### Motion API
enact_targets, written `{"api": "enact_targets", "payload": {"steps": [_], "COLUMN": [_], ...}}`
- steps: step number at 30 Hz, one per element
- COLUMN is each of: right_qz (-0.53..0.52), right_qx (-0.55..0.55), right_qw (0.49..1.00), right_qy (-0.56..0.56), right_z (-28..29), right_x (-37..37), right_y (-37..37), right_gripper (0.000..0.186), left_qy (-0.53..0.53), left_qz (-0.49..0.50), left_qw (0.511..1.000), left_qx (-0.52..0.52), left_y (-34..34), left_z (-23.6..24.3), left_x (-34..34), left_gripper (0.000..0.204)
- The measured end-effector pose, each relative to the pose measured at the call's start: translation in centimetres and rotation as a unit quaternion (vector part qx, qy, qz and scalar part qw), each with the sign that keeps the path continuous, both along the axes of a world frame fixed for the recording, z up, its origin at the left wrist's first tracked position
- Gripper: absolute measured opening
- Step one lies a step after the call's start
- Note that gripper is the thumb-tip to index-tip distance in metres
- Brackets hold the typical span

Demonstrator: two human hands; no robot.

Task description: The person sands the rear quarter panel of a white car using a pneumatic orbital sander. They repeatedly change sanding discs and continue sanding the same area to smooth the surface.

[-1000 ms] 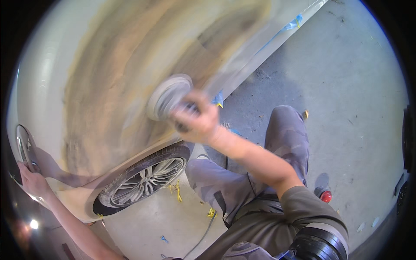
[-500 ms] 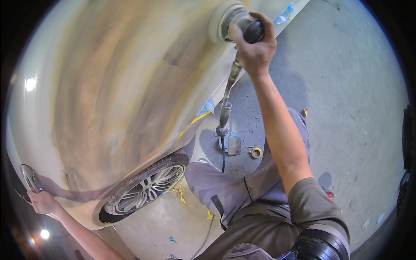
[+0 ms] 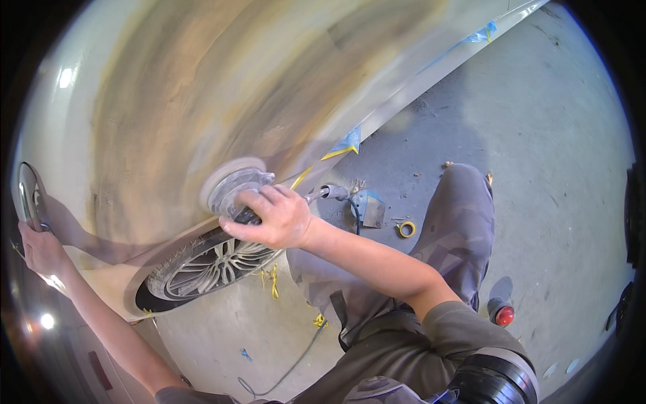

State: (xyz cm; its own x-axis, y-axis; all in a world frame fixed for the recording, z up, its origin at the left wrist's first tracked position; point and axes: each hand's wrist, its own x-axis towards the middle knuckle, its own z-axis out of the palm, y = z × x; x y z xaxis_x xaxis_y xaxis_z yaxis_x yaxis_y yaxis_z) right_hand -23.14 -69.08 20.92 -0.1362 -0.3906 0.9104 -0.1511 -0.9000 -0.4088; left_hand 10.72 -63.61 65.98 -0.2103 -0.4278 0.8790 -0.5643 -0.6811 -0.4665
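My right hand [image 3: 272, 219] is wrapped around the dark grip of a round orbital sander [image 3: 235, 182]. Its pale, dusty pad lies against the car's side panel [image 3: 168, 121], just above the wheel. The panel shows sanded bands of tan, yellow and grey. A hose connector [image 3: 333, 192] leads off behind the sander, partly hidden by my hand. At the far left, my left hand [image 3: 44, 249] has its fingers closed at the lower end of an oval, shiny-rimmed thing [image 3: 28, 192] at the car's edge; its kind is unclear.
A spoked wheel [image 3: 219, 262] sits below the panel. Blue film with yellow tape [image 3: 346, 143] sticks to the lower edge. On the concrete floor lie a yellow tape roll [image 3: 406, 229], a grey plate [image 3: 372, 214], a red-topped object [image 3: 503, 315] and a thin cable [image 3: 296, 363].
My right hand has brought the sander down and left, from the panel's upper right to just above the wheel. My left hand sits higher in view, and the view has shifted.
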Motion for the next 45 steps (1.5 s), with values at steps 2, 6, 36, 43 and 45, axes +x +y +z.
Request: {"api": "enact_targets", "payload": {"steps": [2, 6, 36, 43, 45], "right_qz": [-0.002, -0.024, -0.121, -0.071, -0.120], "right_qx": [0.007, 0.040, 0.272, 0.083, 0.081], "right_qw": [1.000, 0.997, 0.891, 0.980, 0.972], "right_qy": [0.006, -0.067, -0.343, -0.167, -0.182], "right_z": [0.2, -0.1, -2.3, 1.7, 0.2], "right_x": [-0.2, -3.2, -21.0, -13.6, -15.2], "right_y": [-0.2, -4.4, -23.1, -14.4, -16.3], "right_gripper": [0.042, 0.040, 0.049, 0.054, 0.050], "left_qy": [0.034, 0.007, 0.048, -0.043, -0.049], "left_qz": [-0.049, 0.002, -0.041, 0.063, 0.070], "left_qw": [0.998, 1.000, 0.992, 0.995, 0.993], "left_qx": [-0.003, -0.006, -0.110, -0.065, -0.081], "left_y": [0.1, 0.3, 1.3, 2.0, 1.9], "left_z": [-0.1, 0.0, -1.1, 0.3, 0.6], "left_x": [-0.4, -0.5, 0.6, 1.9, 2.2], "left_gripper": [0.031, 0.022, 0.052, 0.046, 0.046]}}
